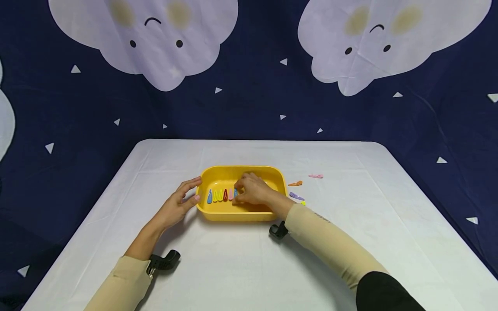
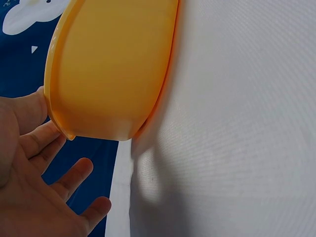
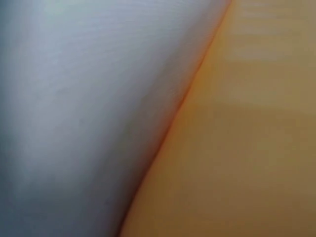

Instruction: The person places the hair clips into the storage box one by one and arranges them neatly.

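Yellow tray [image 1: 241, 217] holds clips [image 1: 225, 195] near a beige sleeve [image 1: 330, 242] with unreadable lettering [image 1: 322, 217].

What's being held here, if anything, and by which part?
The right hand pinches a small, glossy blue tapered hair clip, seemingly by its two ends. The left hand touches the yellow rounded plastic tray at its left end.

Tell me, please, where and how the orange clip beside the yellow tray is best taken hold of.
Probably pinch the orange clip across its wider right end, coming from above and the right: it lies flat, its narrow end pointing toward the yellow tray.
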`<state>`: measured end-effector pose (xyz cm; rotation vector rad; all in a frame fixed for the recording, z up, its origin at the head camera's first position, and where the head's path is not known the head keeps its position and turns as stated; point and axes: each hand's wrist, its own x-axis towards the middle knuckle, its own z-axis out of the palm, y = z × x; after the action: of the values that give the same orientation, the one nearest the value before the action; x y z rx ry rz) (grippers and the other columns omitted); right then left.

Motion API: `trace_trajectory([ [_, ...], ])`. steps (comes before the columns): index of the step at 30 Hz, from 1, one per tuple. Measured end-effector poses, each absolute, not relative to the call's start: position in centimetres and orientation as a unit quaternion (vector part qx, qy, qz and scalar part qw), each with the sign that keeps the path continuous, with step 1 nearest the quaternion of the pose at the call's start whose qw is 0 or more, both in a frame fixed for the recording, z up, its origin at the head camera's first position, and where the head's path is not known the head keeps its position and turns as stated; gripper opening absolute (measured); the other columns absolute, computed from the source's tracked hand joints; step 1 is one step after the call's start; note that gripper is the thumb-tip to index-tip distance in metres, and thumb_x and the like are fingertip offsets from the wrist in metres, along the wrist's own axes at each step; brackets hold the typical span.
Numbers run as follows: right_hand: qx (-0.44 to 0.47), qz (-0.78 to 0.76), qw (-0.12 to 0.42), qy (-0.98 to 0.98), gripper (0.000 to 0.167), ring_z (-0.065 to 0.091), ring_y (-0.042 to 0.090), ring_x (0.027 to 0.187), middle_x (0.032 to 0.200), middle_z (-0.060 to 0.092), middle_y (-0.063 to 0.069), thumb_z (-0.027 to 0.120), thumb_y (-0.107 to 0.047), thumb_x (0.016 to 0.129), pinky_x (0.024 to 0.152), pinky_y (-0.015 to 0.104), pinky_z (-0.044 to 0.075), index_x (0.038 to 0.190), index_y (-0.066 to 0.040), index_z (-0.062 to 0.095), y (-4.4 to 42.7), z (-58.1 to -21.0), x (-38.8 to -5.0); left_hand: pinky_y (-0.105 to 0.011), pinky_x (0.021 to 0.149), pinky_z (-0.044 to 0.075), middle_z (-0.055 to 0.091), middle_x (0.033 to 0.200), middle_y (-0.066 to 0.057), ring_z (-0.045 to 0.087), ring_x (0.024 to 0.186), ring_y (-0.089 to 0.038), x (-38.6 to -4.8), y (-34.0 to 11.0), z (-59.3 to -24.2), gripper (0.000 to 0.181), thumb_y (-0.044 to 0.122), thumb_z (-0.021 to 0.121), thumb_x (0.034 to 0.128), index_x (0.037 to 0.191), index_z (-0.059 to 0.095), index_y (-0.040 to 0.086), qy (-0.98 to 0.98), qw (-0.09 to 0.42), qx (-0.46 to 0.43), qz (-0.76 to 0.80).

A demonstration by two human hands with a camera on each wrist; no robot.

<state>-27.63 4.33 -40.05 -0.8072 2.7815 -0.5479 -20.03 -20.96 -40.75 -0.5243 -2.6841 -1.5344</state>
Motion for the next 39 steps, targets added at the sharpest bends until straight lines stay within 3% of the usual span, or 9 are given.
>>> trace_trajectory([
  [9, -0.264, -0.215, 0.085, 0.937, 0.052, 0.046, 0.023, 0.118, 0.124, 0.059, 0.004, 0.073, -0.037, 0.080, 0.105, 0.038, 0.038, 0.124, -0.011, 0.062, 4.6, -39.1, -27.7, -0.067, 0.109, 0.017, 0.031, 0.152, -0.014, 0.020, 0.144, -0.037, -19.9, -21.0, -40.6, 0.046, 0.016, 0.052, 0.0970, 0.140, 0.041, 0.002, -0.857, 0.005, -0.167, -0.487],
  [17, -0.252, -0.274, 0.060, 0.926, 0.052, 0.047, 0.023, 0.116, 0.122, 0.059, 0.004, 0.071, -0.039, 0.083, 0.103, 0.039, 0.040, 0.126, -0.012, 0.060, 6.3, -36.8, -27.6, -0.067, 0.110, 0.016, 0.030, 0.153, -0.014, 0.020, 0.144, -0.037, -19.9, -21.0, -40.8, 0.045, 0.014, 0.051, 0.0971, 0.140, 0.041, 0.002, -0.856, 0.005, -0.164, -0.491],
  [29, -0.223, -0.317, -0.011, 0.922, 0.050, 0.050, 0.026, 0.117, 0.122, 0.058, 0.005, 0.070, -0.038, 0.084, 0.100, 0.044, 0.043, 0.126, -0.015, 0.059, 12.7, -33.3, -27.8, -0.066, 0.110, 0.016, 0.031, 0.153, -0.014, 0.020, 0.144, -0.036, -20.0, -21.0, -40.7, 0.045, 0.011, 0.051, 0.0968, 0.140, 0.041, 0.002, -0.854, 0.003, -0.162, -0.495],
  [39, -0.177, -0.331, -0.014, 0.927, 0.049, 0.050, 0.026, 0.116, 0.122, 0.059, 0.004, 0.069, -0.040, 0.084, 0.099, 0.047, 0.042, 0.126, -0.017, 0.059, 17.7, -34.6, -26.7, -0.065, 0.111, 0.017, 0.030, 0.153, -0.014, 0.021, 0.144, -0.036, -20.0, -21.0, -40.8, 0.046, 0.013, 0.051, 0.0970, 0.140, 0.041, 0.002, -0.854, 0.002, -0.163, -0.494],
])
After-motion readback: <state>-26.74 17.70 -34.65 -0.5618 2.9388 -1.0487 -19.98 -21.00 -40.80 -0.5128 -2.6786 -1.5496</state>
